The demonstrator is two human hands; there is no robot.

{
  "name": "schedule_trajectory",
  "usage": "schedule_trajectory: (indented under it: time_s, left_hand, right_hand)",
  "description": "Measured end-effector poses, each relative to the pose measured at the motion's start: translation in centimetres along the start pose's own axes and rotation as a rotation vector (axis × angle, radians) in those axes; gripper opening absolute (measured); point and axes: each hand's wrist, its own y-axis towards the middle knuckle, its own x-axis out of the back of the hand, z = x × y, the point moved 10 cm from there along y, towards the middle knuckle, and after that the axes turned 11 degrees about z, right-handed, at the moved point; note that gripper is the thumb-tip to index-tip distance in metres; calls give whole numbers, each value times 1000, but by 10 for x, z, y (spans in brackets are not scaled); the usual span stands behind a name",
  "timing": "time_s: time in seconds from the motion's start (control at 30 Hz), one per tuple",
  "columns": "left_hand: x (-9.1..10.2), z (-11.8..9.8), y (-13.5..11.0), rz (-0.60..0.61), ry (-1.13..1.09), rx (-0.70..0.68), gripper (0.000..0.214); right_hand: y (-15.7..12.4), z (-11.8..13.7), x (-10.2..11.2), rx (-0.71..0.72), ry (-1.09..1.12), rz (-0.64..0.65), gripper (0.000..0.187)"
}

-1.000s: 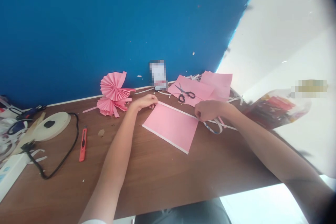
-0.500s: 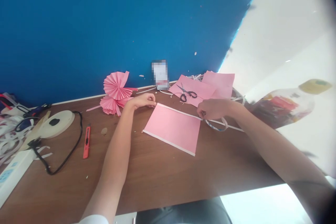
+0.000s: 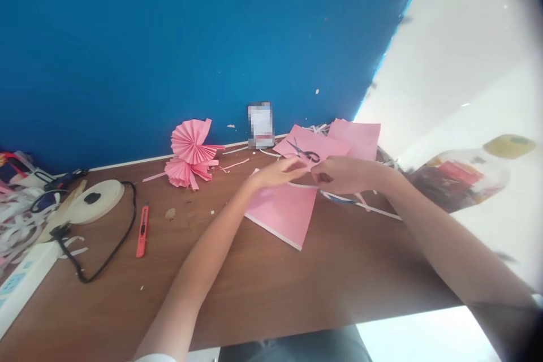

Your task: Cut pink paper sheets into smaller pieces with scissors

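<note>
A pink paper sheet lies flat on the table, with white strips along its front and back edges. Over its back edge is my left hand, fingers stretched out towards the right and nearly meeting the other hand. My right hand is closed near the sheet's back right corner, fingers curled; what they pinch is hidden. Just beyond the hands, scissors rest on other pink sheets. A ring-shaped roll shows partly beneath my right hand.
Two folded pink paper fans sit by the blue wall. On the left lie a red box cutter, a white tape roll, a black cable and a power strip. A yellow-capped plastic bottle is at right.
My left hand has left the sheet's back left corner and moved right, towards my right hand. The sheet's right side has shifted slightly left. Thin pink scraps now show beside the fans and the ring-shaped roll.
</note>
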Motion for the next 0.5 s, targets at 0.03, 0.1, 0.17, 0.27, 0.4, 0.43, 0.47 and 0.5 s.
schedule_trajectory:
  time_s: [0.03, 0.1, 0.17, 0.27, 0.4, 0.43, 0.47, 0.5]
  left_hand:
    - [-8, -1, 4, -11, 21, 12, 43]
    - [-20, 3, 10, -18, 40, 35, 47]
    - [-24, 7, 13, -26, 26, 17, 47]
    - [-20, 12, 12, -64, 11, -16, 41]
    - [-8, 16, 10, -152, -25, -51, 29]
    - [-6, 18, 10, -167, -37, -53, 27]
    - [-4, 20, 11, -173, -44, -54, 25]
    - [-3, 22, 11, -174, -47, -56, 23]
  right_hand:
    - [2, -1, 0, 15, 9, -7, 8]
    - [7, -4, 1, 51, 31, -36, 9]
    - [10, -7, 4, 80, 49, -85, 9]
    - [12, -11, 10, 87, 70, -160, 11]
    - [18, -16, 11, 42, 171, -207, 12]
    - [21, -17, 10, 30, 212, -211, 13]
    - [23, -19, 9, 20, 249, -220, 13]
    - [26, -20, 8, 15, 282, -232, 14]
